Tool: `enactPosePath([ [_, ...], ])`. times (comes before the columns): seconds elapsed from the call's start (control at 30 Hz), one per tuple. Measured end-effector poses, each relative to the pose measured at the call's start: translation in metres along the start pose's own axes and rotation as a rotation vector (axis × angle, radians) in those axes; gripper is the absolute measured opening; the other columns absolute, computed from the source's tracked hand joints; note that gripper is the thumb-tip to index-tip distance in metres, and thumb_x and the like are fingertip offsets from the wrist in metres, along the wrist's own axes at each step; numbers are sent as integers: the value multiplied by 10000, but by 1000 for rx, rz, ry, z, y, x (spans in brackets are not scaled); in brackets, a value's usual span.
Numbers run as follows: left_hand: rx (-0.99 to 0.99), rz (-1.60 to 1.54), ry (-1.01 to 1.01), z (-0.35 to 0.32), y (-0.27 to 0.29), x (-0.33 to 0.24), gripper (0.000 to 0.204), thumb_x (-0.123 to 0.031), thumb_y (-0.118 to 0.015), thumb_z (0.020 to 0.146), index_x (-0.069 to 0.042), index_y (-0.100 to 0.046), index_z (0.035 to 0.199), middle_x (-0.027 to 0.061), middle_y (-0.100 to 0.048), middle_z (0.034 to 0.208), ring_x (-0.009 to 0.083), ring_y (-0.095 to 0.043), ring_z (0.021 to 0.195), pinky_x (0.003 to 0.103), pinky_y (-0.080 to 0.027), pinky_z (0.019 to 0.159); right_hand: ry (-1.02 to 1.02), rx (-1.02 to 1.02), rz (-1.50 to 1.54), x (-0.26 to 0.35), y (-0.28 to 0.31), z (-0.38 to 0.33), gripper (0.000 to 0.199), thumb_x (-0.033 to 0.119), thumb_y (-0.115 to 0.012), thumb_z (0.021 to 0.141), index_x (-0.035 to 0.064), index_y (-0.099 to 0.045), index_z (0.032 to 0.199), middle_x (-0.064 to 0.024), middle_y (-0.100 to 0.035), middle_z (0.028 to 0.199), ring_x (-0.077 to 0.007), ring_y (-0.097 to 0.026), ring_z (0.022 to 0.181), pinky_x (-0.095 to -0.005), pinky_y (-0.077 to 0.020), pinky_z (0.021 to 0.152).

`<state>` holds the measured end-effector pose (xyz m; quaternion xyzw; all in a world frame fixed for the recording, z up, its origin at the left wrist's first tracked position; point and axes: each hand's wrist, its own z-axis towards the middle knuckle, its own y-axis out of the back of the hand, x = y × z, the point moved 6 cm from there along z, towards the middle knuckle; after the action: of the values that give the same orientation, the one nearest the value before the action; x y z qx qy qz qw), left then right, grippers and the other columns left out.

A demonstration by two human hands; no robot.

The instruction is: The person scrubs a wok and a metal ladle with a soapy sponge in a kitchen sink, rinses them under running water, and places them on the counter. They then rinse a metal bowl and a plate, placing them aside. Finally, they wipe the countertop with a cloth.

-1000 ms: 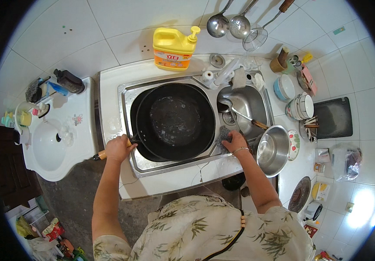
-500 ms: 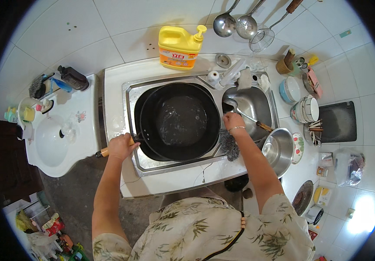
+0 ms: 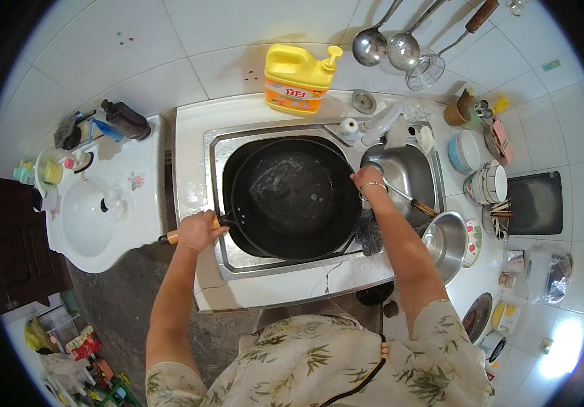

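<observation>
Gripping the wok's handle (image 3: 182,235), the left hand (image 3: 199,230) held the wok (image 3: 295,197) in the sink (image 3: 218,152); the right hand (image 3: 368,179) curled on its right rim. It looked heavy, rigid and wet-slick, best held by handle and rim.

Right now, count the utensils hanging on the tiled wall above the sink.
3, side by side at top right: a steel ladle on the left, a second ladle beside it, and a wire skimmer with a wooden handle on the right. None look hidden.
</observation>
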<state>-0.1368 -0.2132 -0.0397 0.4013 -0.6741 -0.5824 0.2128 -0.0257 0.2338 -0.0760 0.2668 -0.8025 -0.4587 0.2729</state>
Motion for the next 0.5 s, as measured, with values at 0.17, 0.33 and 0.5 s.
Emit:
enactPosePath([
  [0.17,-124,-41,-86,-3,-3,6,472,-531,-677,682,-81,-604,806,96,-623,706,293,-619,668,399,-493,597,68,-14,-112,16,25,-17,305,310,-631,798,22,-674,888,-193,-641,965,-346,-609,931,-409,-486,821],
  [0.33,20,-96,-58,-9,12,5,489,-541,-658,702,-78,-615,853,128,-633,735,308,-620,719,407,-490,643,162,-29,-134,19,52,-32,240,274,-643,762,44,-669,826,-183,-644,869,-345,-616,852,-409,-490,781],
  [0.5,160,-172,-26,-33,25,-6,515,-551,-652,706,-69,-615,886,145,-644,789,330,-620,760,424,-484,669,297,-16,-175,24,88,-44,228,251,-666,690,27,-641,656,-178,-625,677,-345,-617,698,-398,-497,691],
])
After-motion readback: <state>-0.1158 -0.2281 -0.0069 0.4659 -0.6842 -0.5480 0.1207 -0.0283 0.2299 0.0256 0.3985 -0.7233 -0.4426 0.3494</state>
